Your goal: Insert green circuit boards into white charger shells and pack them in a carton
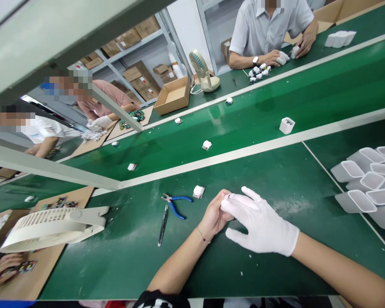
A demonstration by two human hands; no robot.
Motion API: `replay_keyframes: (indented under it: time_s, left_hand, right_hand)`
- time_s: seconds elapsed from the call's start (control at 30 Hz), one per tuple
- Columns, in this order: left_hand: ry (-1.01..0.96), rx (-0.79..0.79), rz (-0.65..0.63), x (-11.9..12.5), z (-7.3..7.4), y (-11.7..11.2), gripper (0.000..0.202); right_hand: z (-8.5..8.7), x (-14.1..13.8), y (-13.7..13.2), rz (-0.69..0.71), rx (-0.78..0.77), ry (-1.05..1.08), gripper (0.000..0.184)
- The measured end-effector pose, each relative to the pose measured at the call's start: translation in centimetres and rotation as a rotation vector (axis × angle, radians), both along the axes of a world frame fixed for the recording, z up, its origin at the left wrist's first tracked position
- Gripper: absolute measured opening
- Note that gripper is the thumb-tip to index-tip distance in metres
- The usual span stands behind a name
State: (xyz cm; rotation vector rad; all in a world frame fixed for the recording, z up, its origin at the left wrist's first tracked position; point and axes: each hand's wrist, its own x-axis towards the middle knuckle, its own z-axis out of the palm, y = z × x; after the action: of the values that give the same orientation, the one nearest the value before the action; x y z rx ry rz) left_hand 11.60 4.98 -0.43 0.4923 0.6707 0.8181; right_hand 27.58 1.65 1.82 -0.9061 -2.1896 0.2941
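Right of the blue-handled pliers (170, 199), a bare left hand (217, 214) closes around a mostly hidden white piece (228, 196); the white-gloved right hand (258, 220) overlaps it, grip unclear. Likely light, stiff and slightly slippery, it suits an edge hold.

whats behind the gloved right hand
The bare left hand shows partly, apparently holding a white piece, of which only an edge shows; the gloved right hand covers the rest.
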Motion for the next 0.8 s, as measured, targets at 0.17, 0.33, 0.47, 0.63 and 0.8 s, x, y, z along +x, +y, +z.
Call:
replay_keyframes:
  time_s: [0.17,0.33,0.47,0.63,0.8]
  left_hand:
    - [-0.040,-0.042,-0.082,-0.2,0.5,0.4,0.030]
    - [-0.030,-0.045,-0.062,-0.2,0.4,0.4,0.031]
    - [0.029,-0.007,0.002,0.0,0.3,0.2,0.034]
    - [0.071,-0.001,0.064,-0.1,0.6,0.2,0.035]
    - [-0.037,-0.170,-0.014,0.8,0.8,-0.1,0.029]
  right_hand:
    - [-0.2,1.0,0.0,-0.077,0.043,0.204,0.050]
    - [-0.7,1.2,0.0,-0.108,0.123,0.130,0.053]
    - [-0.5,0.3,0.0,-0.067,0.100,0.019,0.055]
    - [0.0,-0.5,-0.1,-0.044,0.031,0.006,0.042]
    - [-0.3,-0.1,0.6,-0.228,0.085,0.160,0.018]
